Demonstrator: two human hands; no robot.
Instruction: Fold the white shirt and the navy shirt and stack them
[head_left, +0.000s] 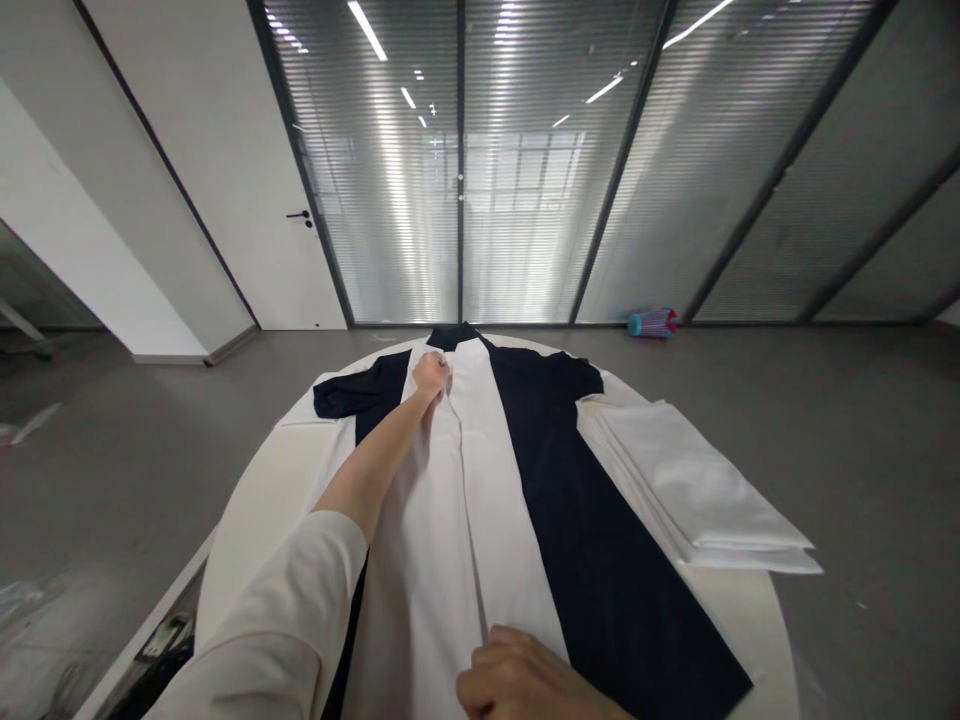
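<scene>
A short-sleeved navy and white dress lies spread on a round, cream-white table, its dark collar at the far edge. White panels run down its front and meet at a lengthwise edge. My left hand, fingers closed, grips the white panel just below the collar. Close to me, my right hand is curled closed on the lower part of the same panel, near the front edge. The lower end of the dress runs out of view.
Folded white cloth lies at the table's right, its corner overhanging the rim. A blue and pink cylindrical item is on the floor by the glass wall. At left stands a white door; clear plastic lies on the floor.
</scene>
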